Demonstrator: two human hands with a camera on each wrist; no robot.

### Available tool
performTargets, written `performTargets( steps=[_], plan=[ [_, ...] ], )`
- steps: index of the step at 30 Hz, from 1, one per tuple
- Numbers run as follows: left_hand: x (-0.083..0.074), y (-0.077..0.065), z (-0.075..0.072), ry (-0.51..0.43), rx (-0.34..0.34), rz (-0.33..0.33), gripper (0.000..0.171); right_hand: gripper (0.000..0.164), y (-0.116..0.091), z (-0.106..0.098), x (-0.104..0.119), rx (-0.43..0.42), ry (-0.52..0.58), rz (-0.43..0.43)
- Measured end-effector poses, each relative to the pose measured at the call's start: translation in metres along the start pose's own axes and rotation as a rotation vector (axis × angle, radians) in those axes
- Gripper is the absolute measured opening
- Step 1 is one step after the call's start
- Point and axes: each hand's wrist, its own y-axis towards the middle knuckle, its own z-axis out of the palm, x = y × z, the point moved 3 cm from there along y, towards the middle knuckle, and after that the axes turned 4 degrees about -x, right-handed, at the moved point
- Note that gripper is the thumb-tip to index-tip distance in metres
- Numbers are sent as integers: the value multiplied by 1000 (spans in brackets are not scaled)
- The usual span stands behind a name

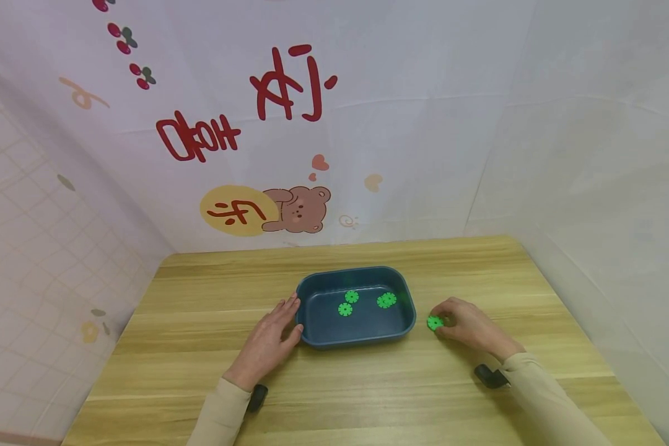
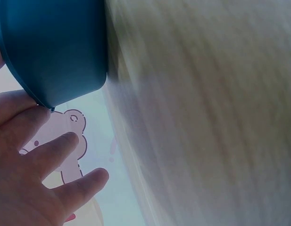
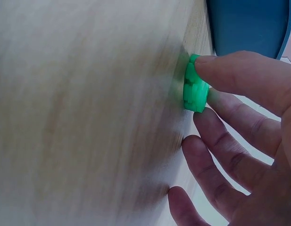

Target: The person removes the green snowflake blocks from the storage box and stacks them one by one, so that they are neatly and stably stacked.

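Wood table (image 1: 340,396), white printed cloth (image 1: 424,136) at 12 & down both sides, blue tray (image 1: 326,326) approx. mid-table. Round green notched discs (image 1: 342,310): 4 in tray (2 overlapping toward 3 o'clock), plus min. 1 outside at 3, pinched in R hand (image 1: 471,323); L hand (image 1: 267,341), fingers spread, touches tray at 9.

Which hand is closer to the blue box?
Left. The left hand touches the left end of the blue box; the right hand is off the box's right end, not touching it.
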Motion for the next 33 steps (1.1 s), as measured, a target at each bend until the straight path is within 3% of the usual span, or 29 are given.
performTargets(
  steps=[11, 17, 26, 33],
  plan=[
    [0, 1, 0, 7, -3, 3, 60, 29, 0, -1, 1, 2, -5, -26],
    [0, 0, -1, 20, -8, 10, 60, 30, -3, -2, 1, -15, 34, 6],
    [1, 1, 0, 9, 11, -4, 62, 31, -8, -11, 6, -77, 97, 65],
    [1, 1, 0, 4, 11, -2, 62, 29, -9, -19, 19, -157, 99, 20]
  ],
)
